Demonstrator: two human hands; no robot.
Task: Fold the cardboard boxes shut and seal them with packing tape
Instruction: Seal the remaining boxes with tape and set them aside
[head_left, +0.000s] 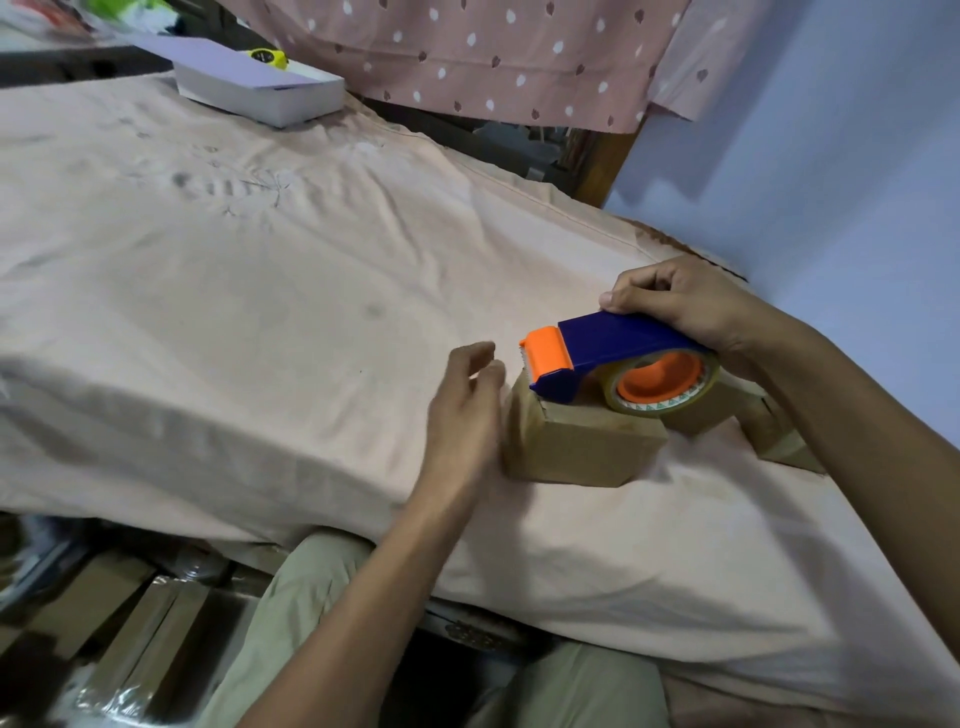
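Now the tape dispenser (618, 358) is being laid across the small cardboard box (582, 441), near the front right of the cloth-covered table (260, 270).

The dispenser is grasped around its blue body by the right hand (685, 306), fingers curled over the top, with the orange cutter end sitting at the box's left edge. The left hand (462, 410) is held loose and released just beside the box's left face, nothing gripped. The box is judged light and fairly stiff, so it would likely slide on the cloth unless braced at its side. The clear tape roll (660, 384) looks slick and thin; the dispenser is best handled by its body, away from the toothed blade. A second box (779, 431) lies behind.
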